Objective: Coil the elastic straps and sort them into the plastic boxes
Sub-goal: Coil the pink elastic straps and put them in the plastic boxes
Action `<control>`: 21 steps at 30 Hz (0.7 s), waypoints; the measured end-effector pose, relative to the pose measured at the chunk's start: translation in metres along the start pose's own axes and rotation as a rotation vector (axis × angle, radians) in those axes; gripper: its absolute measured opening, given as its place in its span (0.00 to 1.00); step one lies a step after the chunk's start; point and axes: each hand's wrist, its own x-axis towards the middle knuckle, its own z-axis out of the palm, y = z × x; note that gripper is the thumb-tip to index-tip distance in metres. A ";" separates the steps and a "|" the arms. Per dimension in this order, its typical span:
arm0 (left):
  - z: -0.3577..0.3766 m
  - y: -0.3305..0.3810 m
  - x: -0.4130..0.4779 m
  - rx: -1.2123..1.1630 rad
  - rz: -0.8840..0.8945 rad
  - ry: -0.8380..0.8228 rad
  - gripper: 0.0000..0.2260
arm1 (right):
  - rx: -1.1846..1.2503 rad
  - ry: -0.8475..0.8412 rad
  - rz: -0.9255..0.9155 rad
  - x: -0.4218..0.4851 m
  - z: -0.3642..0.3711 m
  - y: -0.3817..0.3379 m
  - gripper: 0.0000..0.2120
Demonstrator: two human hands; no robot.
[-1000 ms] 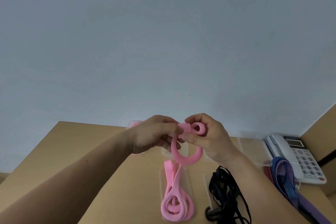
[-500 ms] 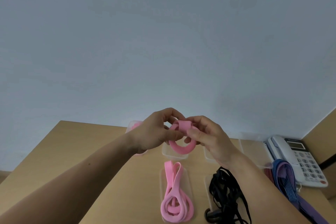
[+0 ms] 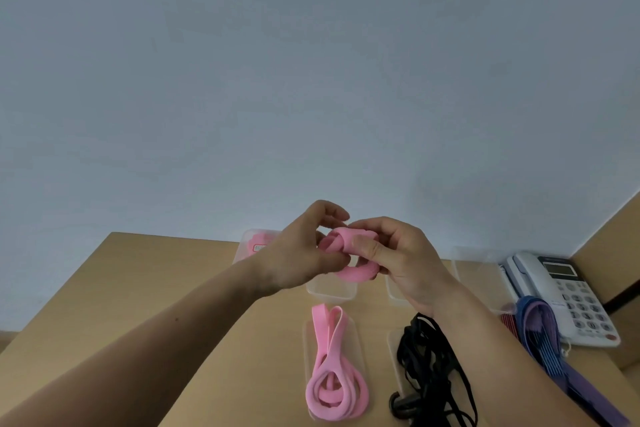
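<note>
Head view: the pink strap (image 3: 358, 272), nearly coiled, is pinched by left hand (image 3: 298, 255) and right hand (image 3: 407, 262) (fingers curled round it) over a clear box (image 3: 330, 292); if either pinch is slackened, it may spring open.

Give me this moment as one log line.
phase: coiling | left hand: pinches pink strap coil | right hand: grips it | coil: held off the table, not boxed
</note>
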 end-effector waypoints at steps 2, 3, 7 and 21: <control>-0.002 -0.001 0.000 -0.067 -0.044 -0.060 0.19 | 0.015 0.011 -0.012 -0.001 0.001 0.000 0.16; -0.002 -0.002 0.000 -0.091 -0.047 -0.078 0.18 | 0.018 0.013 -0.017 0.000 0.001 0.000 0.16; -0.002 -0.005 -0.003 -0.231 -0.054 -0.114 0.22 | -0.010 0.040 -0.017 0.000 0.000 0.000 0.18; 0.001 -0.018 0.002 -0.174 0.063 0.131 0.06 | -0.011 0.163 0.071 0.012 -0.003 0.011 0.13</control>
